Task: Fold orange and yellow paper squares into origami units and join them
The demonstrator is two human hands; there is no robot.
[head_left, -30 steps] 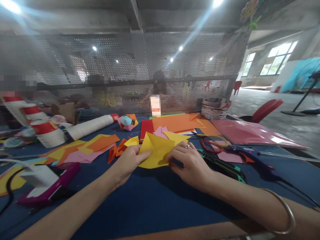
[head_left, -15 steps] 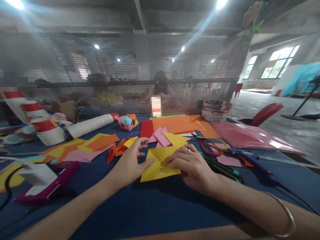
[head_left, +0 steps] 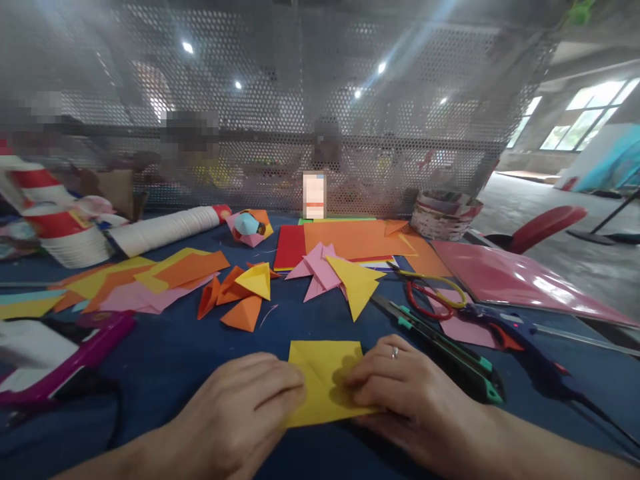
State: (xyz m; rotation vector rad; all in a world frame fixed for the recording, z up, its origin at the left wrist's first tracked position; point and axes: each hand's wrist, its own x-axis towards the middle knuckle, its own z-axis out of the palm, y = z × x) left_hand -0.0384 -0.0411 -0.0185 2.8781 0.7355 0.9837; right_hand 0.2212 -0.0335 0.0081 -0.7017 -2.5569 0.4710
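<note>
A yellow sheet of paper with crease marks is held just over the blue tabletop, close to me. My left hand pinches its left edge between thumb and fingers. On the opposite edge, my right hand, with a ring on one finger, grips the paper the same way. Beyond the sheet lie folded yellow paper and folded pink paper. Several small orange folded pieces and a yellow folded piece sit to their left.
To the right are a utility knife, scissors and a blue glue gun. Stacked paper cups, coloured paper strips and a purple power strip occupy the left. Orange sheets and a woven basket stand behind.
My left hand was open beside the sheet and now grips its left edge. Both hands and the yellow paper have come nearer to me. The view has tilted down.
</note>
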